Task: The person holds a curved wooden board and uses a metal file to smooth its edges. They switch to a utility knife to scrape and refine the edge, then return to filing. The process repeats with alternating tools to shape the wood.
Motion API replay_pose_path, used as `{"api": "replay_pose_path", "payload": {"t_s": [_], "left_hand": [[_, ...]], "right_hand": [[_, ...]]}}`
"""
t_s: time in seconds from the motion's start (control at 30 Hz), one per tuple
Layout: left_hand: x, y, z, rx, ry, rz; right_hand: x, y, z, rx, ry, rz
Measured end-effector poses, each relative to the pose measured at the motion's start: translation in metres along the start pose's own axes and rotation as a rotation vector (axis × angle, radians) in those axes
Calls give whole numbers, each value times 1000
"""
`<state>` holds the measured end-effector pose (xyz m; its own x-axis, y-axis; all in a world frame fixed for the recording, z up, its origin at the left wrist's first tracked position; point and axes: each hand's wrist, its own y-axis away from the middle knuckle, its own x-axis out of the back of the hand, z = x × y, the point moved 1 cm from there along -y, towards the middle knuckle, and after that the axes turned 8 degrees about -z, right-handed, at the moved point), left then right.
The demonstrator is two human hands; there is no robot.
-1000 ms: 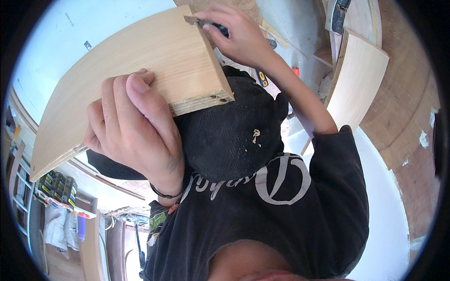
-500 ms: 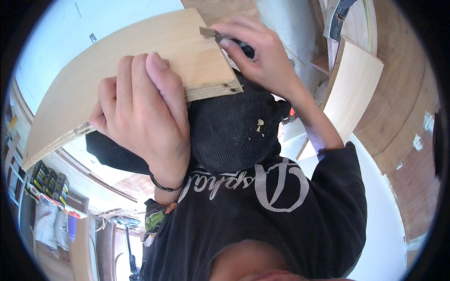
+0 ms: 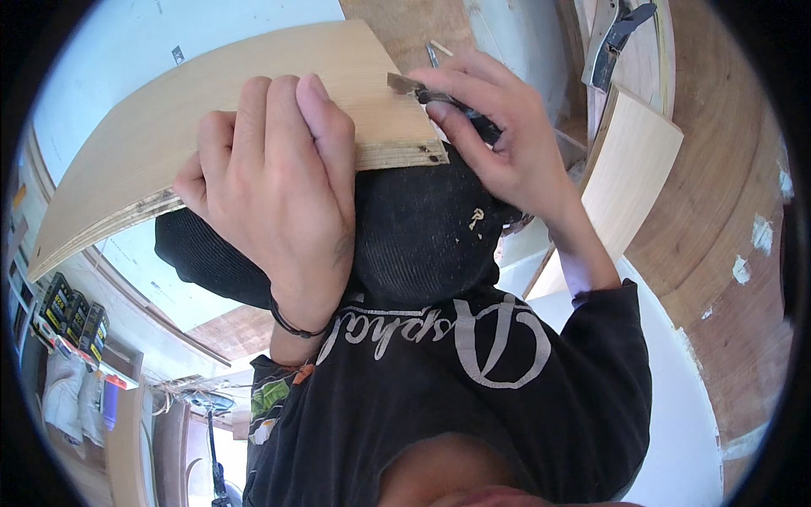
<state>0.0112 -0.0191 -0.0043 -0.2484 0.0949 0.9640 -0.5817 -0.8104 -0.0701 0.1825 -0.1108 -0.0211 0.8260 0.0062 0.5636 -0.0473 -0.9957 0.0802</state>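
Note:
A pale plywood board (image 3: 169,118) lies tilted across my knees in black ribbed trousers (image 3: 414,245). My left hand (image 3: 283,190) grips the board's near edge, its fingers lying over the top face and its underside grip hidden. At the board's right end, my right hand (image 3: 524,135) holds a utility knife (image 3: 469,116) with a dark handle between thumb and fingers. The knife's short blade (image 3: 402,83) points left and touches or hovers just over the end edge; I cannot tell which. Dark spots show on the layered edge near the right corner.
To the right, another pale board (image 3: 634,160) leans beside brown wood panelling (image 3: 718,203). A dark-handled metal tool (image 3: 610,51) rests at the top right. At lower left are several black boxes (image 3: 74,311) and white bags (image 3: 66,401).
The knife and my right hand have moved right and nearer to me along the board's end. The board and my left hand have shifted slightly in the view.

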Motion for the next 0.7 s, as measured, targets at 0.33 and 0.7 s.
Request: {"api": "replay_pose_path", "payload": {"t_s": [0.33, 0.7], "left_hand": [[2, 0, -2, -34, 9, -29], [4, -1, 0, -9, 44, -55]], "right_hand": [[-32, -27, 63, -203, -11, 89], [-49, -31, 83, -109, 91, 89]]}}
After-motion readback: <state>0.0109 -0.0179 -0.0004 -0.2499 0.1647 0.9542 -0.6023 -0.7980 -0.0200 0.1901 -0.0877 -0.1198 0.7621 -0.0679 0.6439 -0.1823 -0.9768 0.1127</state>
